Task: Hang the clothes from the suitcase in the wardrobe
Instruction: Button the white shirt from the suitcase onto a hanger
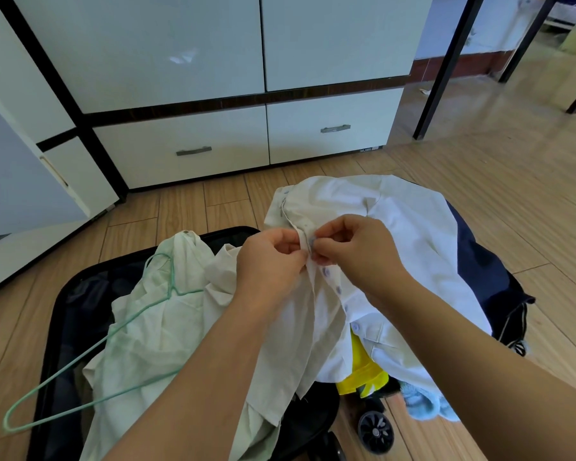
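Both hands' [273, 257] [356, 251] pinching grip, seemingly on shirt [396, 227] button.

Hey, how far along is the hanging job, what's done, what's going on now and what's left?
Done: nothing visibly hung; the wardrobe doors in view are shut. In hand: the left hand and right hand pinch the button edge of the white shirt at a button. Left: the green hanger lies unused on a pale garment in the black suitcase, with yellow, blue and navy items unhung.
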The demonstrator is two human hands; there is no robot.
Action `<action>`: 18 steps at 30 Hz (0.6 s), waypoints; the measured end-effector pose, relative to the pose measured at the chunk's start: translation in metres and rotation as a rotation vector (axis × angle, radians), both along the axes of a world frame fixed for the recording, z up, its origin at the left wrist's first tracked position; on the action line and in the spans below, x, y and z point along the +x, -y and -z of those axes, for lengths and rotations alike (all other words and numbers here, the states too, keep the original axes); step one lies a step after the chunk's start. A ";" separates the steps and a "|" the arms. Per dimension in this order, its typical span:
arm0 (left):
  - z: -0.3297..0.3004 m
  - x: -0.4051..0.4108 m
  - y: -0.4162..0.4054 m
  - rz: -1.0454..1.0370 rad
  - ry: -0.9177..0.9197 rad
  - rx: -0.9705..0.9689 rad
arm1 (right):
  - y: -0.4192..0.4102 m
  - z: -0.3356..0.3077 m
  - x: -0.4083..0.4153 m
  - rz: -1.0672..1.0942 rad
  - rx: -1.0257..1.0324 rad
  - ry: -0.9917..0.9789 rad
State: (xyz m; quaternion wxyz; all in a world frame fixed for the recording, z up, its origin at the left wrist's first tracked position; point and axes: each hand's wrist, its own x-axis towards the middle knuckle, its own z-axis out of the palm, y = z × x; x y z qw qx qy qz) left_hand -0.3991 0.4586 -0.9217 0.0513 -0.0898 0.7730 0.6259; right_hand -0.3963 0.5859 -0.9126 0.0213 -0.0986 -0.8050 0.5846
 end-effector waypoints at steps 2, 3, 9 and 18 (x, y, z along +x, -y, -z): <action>-0.002 -0.001 0.000 -0.011 -0.004 0.013 | 0.001 -0.002 0.000 -0.003 -0.035 0.001; -0.003 -0.002 0.000 -0.026 -0.005 0.011 | 0.002 -0.004 0.000 -0.007 -0.039 -0.006; -0.008 -0.005 0.004 -0.117 -0.046 0.027 | 0.006 -0.003 -0.003 -0.055 0.128 -0.110; -0.010 -0.001 -0.001 -0.121 -0.104 0.014 | 0.009 -0.005 -0.003 -0.081 0.378 -0.217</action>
